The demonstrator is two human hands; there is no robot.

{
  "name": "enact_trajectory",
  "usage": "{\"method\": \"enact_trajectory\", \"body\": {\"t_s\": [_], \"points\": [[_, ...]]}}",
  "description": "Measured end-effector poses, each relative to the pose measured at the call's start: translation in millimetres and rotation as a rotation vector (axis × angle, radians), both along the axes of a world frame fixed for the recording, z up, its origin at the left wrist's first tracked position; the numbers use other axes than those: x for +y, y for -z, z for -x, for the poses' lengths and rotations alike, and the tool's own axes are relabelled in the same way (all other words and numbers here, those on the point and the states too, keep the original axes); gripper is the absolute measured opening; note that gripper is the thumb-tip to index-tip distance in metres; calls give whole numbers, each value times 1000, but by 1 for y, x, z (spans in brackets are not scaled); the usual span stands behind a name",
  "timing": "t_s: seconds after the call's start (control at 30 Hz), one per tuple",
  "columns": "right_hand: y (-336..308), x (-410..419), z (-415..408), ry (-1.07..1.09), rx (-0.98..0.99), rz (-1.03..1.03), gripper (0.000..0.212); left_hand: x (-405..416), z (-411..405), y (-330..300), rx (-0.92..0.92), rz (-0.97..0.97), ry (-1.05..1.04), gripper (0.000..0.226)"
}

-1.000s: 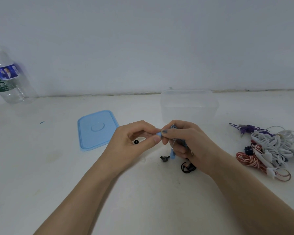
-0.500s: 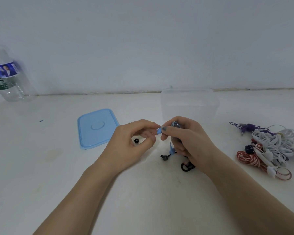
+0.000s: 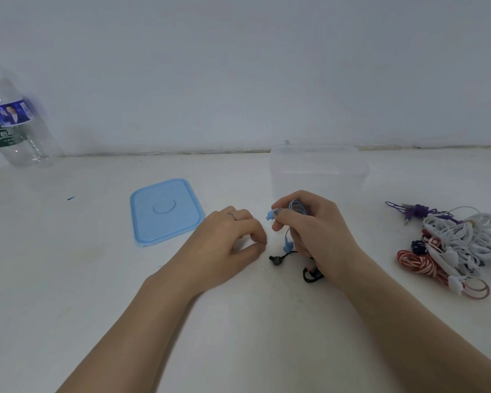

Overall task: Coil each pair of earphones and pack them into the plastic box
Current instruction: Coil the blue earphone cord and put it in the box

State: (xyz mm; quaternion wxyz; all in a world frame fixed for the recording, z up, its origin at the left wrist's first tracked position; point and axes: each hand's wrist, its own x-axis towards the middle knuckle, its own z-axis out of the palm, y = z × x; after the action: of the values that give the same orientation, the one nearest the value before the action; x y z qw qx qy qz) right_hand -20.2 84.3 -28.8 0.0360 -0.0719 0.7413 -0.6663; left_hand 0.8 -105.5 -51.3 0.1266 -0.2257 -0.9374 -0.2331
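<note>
My right hand (image 3: 312,231) grips a coil of blue earphones (image 3: 296,207); one blue earbud sticks out past my thumb and another hangs below the fist. My left hand (image 3: 227,242) hovers low over the table just to the left, fingers loosely curled, holding nothing. Black earphones (image 3: 278,259) lie on the table under my right hand, partly hidden by it. The clear plastic box (image 3: 318,173) stands open right behind my right hand. A tangled pile of white, red-striped and purple earphones (image 3: 451,242) lies at the right.
The box's blue lid (image 3: 165,212) lies flat left of my left hand. A clear water bottle (image 3: 14,123) stands at the far left against the wall. The white table runs back to the wall.
My left hand has let go of the blue earbud and dropped down and left toward the table. My right hand keeps the blue coil in nearly the same spot.
</note>
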Motion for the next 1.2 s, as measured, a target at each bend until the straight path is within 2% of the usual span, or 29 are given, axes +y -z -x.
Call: {"method": "enact_trajectory", "body": {"t_s": [0.2,0.4,1.0,1.2], "points": [[-6,0,-4,-59,-5,41,12,3,-4,-9,-55,-288,-75,19],[-7,0,-6,-87,-10,59,9,7,-9,-17,-69,-406,-91,19],[-4,-1,-6,-103,39,1,12,6,-10,-16,14,-431,-71,17],[-4,2,-3,-117,-16,45,12,5,-10,-18,32,-460,-46,6]]}}
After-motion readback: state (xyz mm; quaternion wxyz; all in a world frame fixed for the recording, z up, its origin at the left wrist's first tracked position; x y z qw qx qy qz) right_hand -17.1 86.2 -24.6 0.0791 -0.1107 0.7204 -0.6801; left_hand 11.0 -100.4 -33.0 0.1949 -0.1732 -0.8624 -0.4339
